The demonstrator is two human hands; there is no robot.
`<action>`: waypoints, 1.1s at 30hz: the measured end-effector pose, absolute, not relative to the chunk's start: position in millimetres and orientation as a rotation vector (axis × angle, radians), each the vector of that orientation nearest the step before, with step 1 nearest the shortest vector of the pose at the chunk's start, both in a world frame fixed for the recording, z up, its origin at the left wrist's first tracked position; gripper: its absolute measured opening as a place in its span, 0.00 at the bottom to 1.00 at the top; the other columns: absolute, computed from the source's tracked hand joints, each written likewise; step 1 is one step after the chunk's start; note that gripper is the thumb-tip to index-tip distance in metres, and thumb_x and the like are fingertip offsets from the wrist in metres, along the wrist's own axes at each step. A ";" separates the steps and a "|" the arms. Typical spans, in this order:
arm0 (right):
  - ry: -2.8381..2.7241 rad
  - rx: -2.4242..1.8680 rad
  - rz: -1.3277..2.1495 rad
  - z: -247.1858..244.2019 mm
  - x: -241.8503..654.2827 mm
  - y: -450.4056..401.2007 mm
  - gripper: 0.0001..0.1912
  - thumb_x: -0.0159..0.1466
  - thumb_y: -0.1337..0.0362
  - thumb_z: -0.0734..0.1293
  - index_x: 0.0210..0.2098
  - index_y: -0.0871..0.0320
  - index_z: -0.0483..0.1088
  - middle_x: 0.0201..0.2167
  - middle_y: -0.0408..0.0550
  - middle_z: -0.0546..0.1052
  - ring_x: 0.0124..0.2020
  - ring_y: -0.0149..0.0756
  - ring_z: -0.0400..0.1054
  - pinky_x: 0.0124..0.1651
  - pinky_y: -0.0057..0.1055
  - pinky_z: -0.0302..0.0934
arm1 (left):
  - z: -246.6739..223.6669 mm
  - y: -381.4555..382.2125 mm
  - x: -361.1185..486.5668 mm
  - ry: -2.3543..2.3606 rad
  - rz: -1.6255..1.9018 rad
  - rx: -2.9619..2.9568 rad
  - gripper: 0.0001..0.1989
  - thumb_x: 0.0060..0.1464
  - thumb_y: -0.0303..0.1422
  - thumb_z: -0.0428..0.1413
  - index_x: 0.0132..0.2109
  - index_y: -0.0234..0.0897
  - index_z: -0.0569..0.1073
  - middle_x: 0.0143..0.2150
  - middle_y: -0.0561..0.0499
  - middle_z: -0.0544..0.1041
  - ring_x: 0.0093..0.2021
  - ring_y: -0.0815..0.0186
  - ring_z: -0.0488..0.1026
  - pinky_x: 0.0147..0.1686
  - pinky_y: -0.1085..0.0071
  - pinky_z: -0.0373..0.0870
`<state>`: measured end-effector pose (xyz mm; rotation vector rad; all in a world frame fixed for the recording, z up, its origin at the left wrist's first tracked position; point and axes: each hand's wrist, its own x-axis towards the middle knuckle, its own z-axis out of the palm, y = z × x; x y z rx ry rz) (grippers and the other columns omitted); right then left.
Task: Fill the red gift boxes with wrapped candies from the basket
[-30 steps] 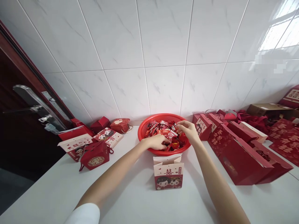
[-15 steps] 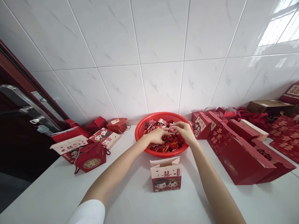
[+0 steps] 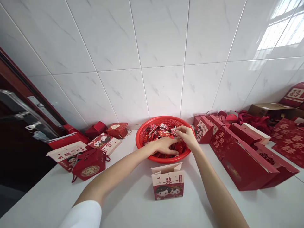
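Note:
A red plastic basket (image 3: 140, 134) holds many wrapped candies (image 3: 155, 132), mostly in red wrappers. My left hand (image 3: 166, 145) reaches over the candies with its fingers spread, the thumb low toward the front rim. At the right side of the basket, my right hand (image 3: 186, 136) pinches a small red-and-white wrapped candy (image 3: 174, 130) between thumb and fingers. Just in front of the basket stands an open-topped paper gift box (image 3: 168, 185), cream above and red below, with two cartoon faces on it. What lies inside it is hidden.
Several red gift boxes (image 3: 91, 164) cluster at the left beside a dark door (image 3: 14, 136) with a metal handle. On the right stand larger red gift bags (image 3: 247, 167), and a cardboard box (image 3: 270, 107) sits farther back. A white tiled wall (image 3: 161, 88) rises behind the basket.
My left hand has shifted right across the candies, and its fingers have spread. My right hand stays near the same spot at the basket's right side. The view has tilted slightly.

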<state>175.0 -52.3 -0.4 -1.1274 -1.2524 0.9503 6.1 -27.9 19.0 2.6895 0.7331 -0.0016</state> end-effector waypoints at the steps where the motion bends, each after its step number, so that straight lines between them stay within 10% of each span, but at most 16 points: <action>1: -1.258 -1.131 0.927 -0.8 175.1 -51.8 0.09 0.52 0.59 0.69 0.31 0.56 0.77 0.33 0.49 0.81 0.35 0.41 0.75 0.37 0.35 0.70 | 18.9 -28.3 8.0 0.743 0.015 2.682 0.26 0.58 0.46 0.59 0.61 0.44 0.73 0.43 0.46 0.82 0.39 0.54 0.78 0.39 0.65 0.70; 13: -1.235 -1.133 0.858 0.1 175.8 -50.0 0.11 0.55 0.56 0.70 0.33 0.56 0.77 0.36 0.49 0.82 0.40 0.42 0.75 0.47 0.37 0.67 | 18.9 -13.5 -6.8 0.952 0.504 2.370 0.08 0.48 0.26 0.59 0.36 0.38 0.82 0.35 0.50 0.84 0.36 0.61 0.79 0.39 0.68 0.73; 25: -1.248 -0.965 1.018 5.8 177.7 -55.9 0.22 0.52 0.45 0.76 0.32 0.56 0.73 0.27 0.43 0.76 0.28 0.34 0.68 0.32 0.30 0.62 | 15.9 -7.6 -31.3 0.864 1.038 1.844 0.16 0.50 0.36 0.62 0.46 0.36 0.79 0.51 0.44 0.83 0.51 0.56 0.79 0.52 0.60 0.76; 33: -1.346 -1.034 0.991 6.7 176.0 -58.3 0.21 0.54 0.43 0.73 0.29 0.54 0.68 0.24 0.42 0.72 0.26 0.34 0.65 0.30 0.32 0.62 | 17.9 -9.9 -30.1 0.894 1.057 1.825 0.19 0.50 0.48 0.64 0.37 0.35 0.77 0.38 0.47 0.82 0.40 0.60 0.79 0.44 0.64 0.76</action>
